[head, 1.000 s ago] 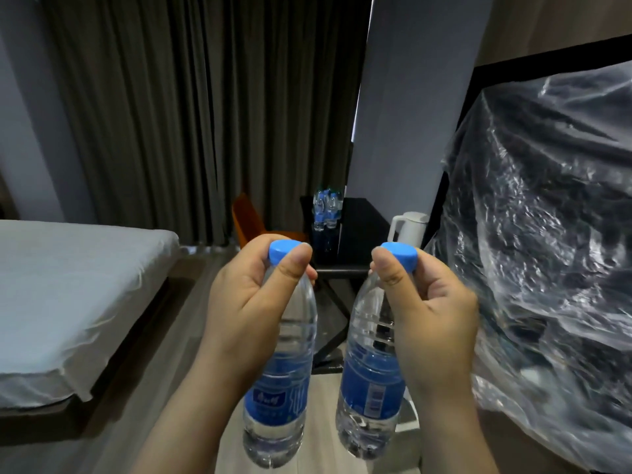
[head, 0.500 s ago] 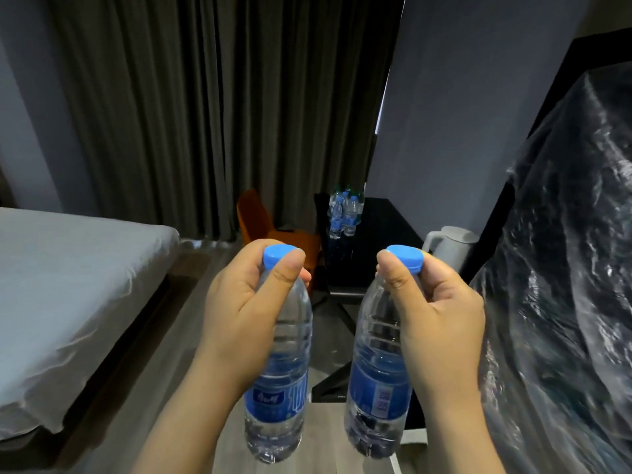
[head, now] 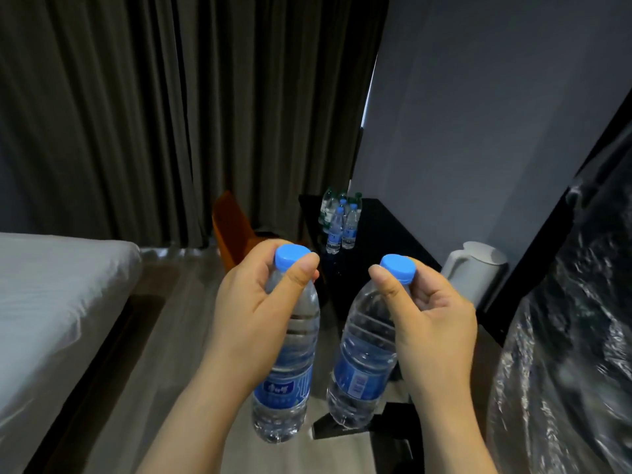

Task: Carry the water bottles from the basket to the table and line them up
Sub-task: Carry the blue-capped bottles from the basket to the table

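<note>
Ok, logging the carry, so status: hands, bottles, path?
Left hand grips a blue-capped water bottle by the neck; right hand grips a second bottle. Both airborne, black table ahead. White kettle at its near end.

Clear glossy plastic bottles (head: 287, 367), matt cloth curtain (head: 136, 114), crinkled shiny plastic wrap (head: 564, 336).

Bed (head: 51, 302) left, bottles (head: 342, 224) on table (head: 383, 227) ahead, kettle (head: 475, 271) right of them

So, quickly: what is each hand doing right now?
Left hand: grips a clear plastic water bottle with blue cap, near its neck.
Right hand: holds a second clear blue-capped plastic bottle by its neck.
</note>
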Tool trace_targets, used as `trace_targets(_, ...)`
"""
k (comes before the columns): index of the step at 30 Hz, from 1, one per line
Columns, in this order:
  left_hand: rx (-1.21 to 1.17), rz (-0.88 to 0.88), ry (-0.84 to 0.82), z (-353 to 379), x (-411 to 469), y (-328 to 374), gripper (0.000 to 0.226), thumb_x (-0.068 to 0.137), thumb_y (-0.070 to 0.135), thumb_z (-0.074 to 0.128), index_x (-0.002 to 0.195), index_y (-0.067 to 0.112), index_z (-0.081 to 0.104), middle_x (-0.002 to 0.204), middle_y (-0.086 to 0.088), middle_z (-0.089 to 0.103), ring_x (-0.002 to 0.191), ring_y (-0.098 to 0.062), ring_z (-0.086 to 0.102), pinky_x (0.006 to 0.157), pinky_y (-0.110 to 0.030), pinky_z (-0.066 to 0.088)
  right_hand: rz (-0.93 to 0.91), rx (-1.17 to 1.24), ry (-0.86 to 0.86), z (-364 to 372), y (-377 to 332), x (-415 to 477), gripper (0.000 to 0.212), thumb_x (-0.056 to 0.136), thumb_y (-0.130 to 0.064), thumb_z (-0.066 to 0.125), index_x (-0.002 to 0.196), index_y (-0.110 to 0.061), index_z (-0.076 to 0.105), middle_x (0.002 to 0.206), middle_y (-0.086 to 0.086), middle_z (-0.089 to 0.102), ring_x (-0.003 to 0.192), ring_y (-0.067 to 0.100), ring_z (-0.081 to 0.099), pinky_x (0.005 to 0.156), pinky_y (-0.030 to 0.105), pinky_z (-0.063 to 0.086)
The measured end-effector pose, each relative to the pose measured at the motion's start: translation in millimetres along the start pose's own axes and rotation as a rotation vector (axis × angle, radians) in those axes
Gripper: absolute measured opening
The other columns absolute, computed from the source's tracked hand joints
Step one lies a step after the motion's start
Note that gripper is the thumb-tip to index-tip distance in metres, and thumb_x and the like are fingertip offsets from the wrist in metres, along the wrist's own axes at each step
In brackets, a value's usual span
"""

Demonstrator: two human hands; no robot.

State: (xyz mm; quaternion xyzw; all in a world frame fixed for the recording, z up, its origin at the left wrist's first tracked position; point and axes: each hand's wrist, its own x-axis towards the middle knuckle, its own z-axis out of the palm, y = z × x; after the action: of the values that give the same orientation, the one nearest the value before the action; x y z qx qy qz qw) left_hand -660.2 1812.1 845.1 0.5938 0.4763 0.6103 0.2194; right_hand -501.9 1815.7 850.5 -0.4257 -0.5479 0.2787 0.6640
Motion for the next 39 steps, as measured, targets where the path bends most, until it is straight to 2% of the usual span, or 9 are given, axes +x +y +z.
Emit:
trace_targets(4, -0.021, -0.041, -0.020, -3, 41, -39, 0.034, 0.081, 0.051, 0.052, 0.081, 0.019, 0.065, 0.082, 0.004, 0.065, 0.078, -0.009, 0.062, 0.064, -0.009, 0.046, 0.032, -0.029, -0.009, 33, 28, 34, 0.017, 0.068, -0.041, 0.070, 0.084, -0.038, 0.068, 0.084, -0.016, 0.073, 0.084, 0.000, 0.068, 0.071, 0.011, 0.051)
trace_targets(10, 0.024, -0.034, -0.024, 12, 112, -94, 0.052, 0.077, 0.059, 0.049, 0.083, 0.008, 0.061, 0.079, -0.013, 0.062, 0.076, -0.028, 0.059, 0.066, -0.039, 0.050, 0.057, -0.025, -0.021, 68, 78, 96, 0.014, 0.068, -0.038, 0.071, 0.083, -0.038, 0.068, 0.082, -0.018, 0.073, 0.082, -0.002, 0.068, 0.067, 0.008, 0.050)
trace_targets(15, 0.038, -0.030, -0.057, 38, 185, -129, 0.042, 0.077, 0.058, 0.051, 0.085, 0.018, 0.064, 0.080, -0.002, 0.065, 0.079, -0.019, 0.063, 0.071, -0.046, 0.055, 0.040, -0.026, 0.004, 93, 122, 167, 0.014, 0.071, -0.033, 0.073, 0.081, -0.039, 0.066, 0.082, -0.023, 0.071, 0.081, -0.006, 0.066, 0.065, 0.004, 0.047)
trace_targets(18, 0.024, -0.044, -0.086, 53, 225, -147, 0.041, 0.078, 0.058, 0.053, 0.087, 0.018, 0.063, 0.082, -0.002, 0.066, 0.082, -0.021, 0.065, 0.072, -0.051, 0.054, 0.013, -0.030, 0.007, 103, 143, 207, 0.017, 0.074, -0.025, 0.075, 0.079, -0.038, 0.066, 0.079, -0.021, 0.072, 0.079, -0.005, 0.067, 0.064, 0.003, 0.046)
trace_targets(21, 0.011, -0.045, -0.109, 65, 256, -171, 0.035, 0.082, 0.053, 0.054, 0.089, 0.020, 0.062, 0.086, -0.001, 0.068, 0.084, -0.019, 0.065, 0.076, -0.049, 0.054, -0.007, -0.063, -0.004, 112, 164, 241, 0.016, 0.077, -0.021, 0.075, 0.082, -0.034, 0.068, 0.080, -0.016, 0.073, 0.079, -0.001, 0.068, 0.065, 0.005, 0.047)
trace_targets(24, -0.013, -0.103, -0.153, 73, 285, -196, 0.037, 0.078, 0.058, 0.053, 0.090, 0.024, 0.063, 0.090, 0.002, 0.070, 0.087, -0.013, 0.066, 0.079, -0.045, 0.055, 0.022, -0.089, 0.003, 124, 186, 269, 0.014, 0.076, -0.021, 0.075, 0.084, -0.031, 0.071, 0.080, -0.012, 0.074, 0.077, -0.001, 0.068, 0.065, 0.006, 0.048)
trace_targets(29, -0.066, -0.141, -0.205, 90, 341, -244, 0.038, 0.076, 0.057, 0.054, 0.087, 0.022, 0.063, 0.087, -0.002, 0.069, 0.083, -0.020, 0.066, 0.072, -0.051, 0.055, 0.088, -0.140, 0.076, 149, 229, 308, 0.013, 0.074, -0.021, 0.076, 0.083, -0.029, 0.071, 0.075, -0.018, 0.072, 0.070, -0.008, 0.065, 0.061, 0.003, 0.044)
trace_targets(36, -0.139, -0.107, -0.413, 107, 431, -307, 0.027, 0.080, 0.051, 0.059, 0.088, 0.026, 0.062, 0.087, 0.002, 0.070, 0.082, -0.013, 0.067, 0.077, -0.046, 0.055, 0.081, -0.283, 0.153, 193, 272, 367, 0.019, 0.074, -0.020, 0.076, 0.083, -0.034, 0.068, 0.081, -0.023, 0.071, 0.078, -0.007, 0.067, 0.065, 0.003, 0.046)
trace_targets(39, -0.150, -0.089, -0.499, 118, 464, -330, 0.019, 0.084, 0.044, 0.060, 0.088, 0.026, 0.062, 0.087, 0.004, 0.069, 0.082, -0.011, 0.067, 0.076, -0.040, 0.056, 0.095, -0.357, 0.220, 203, 288, 388, 0.016, 0.072, -0.029, 0.076, 0.084, -0.035, 0.068, 0.083, -0.019, 0.072, 0.079, -0.002, 0.068, 0.067, 0.009, 0.050)
